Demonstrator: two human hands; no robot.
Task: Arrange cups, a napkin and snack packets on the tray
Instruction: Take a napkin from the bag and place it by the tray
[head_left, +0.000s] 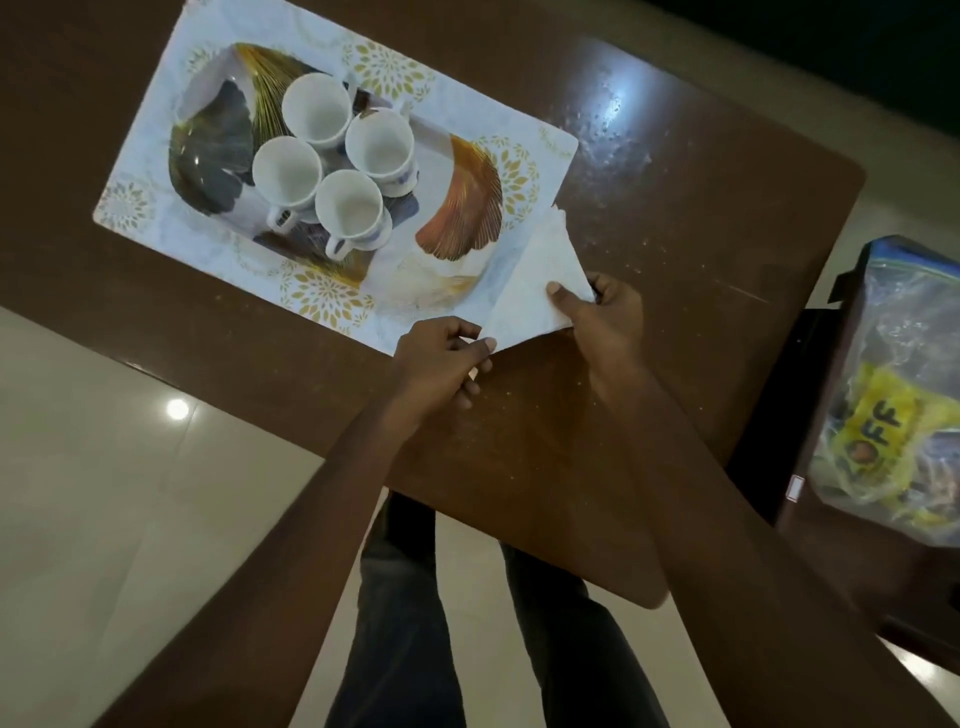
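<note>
While the left hand (441, 364) pinches one corner of the white napkin (530, 280) and the right hand (597, 322) another, over the tray's (156, 171) near end, a tug could tear it or nudge the four cups (332, 161).

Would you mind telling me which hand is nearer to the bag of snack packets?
Right. The right hand pinches the napkin on the side towards the bag; the left hand holds the napkin's opposite corner, farther away.
</note>
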